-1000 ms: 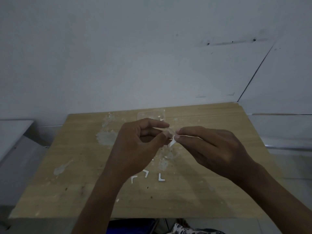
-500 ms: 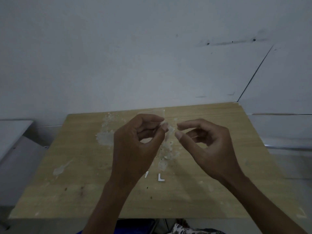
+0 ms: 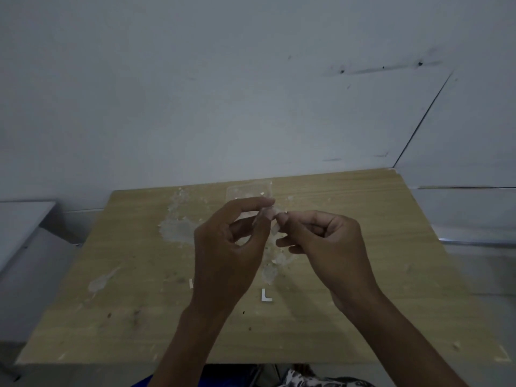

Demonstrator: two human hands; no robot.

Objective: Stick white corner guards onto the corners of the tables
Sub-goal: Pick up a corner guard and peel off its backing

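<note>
Head view shows, going from left to right, a grey ledge (image 3: 22, 219) at the far left edge, then the light wooden worktop (image 3: 377, 275) with pale patches of old glue residue (image 3: 178, 227). Next comes the left hand (image 3: 226, 252), raised over the middle of the worktop, with thumb and forefinger pinching a small whitish, half-clear corner guard (image 3: 270, 213). The right hand (image 3: 324, 247) meets it from the other side; its fingers are curled and its thumb and forefinger tips nip the same small piece. Behind the hands lies a flat clear plastic packet (image 3: 248, 191), and below them one white L-shaped corner guard (image 3: 265, 296) rests on the worktop. A second white piece (image 3: 191, 283) is partly seen just beside the left wrist.

I judge the step to be the peeling of the backing from the guard, before it goes on a corner. The next move would call for a clean nail grip on the edge of the film and care not to touch the sticky face. Whether the backing is already off is too small to tell.

Compared with half a second ago, the right fingertips, then a little apart from the left ones, have closed in on the piece. One second ago a white strip hung between the hands; it is not seen now.
</note>
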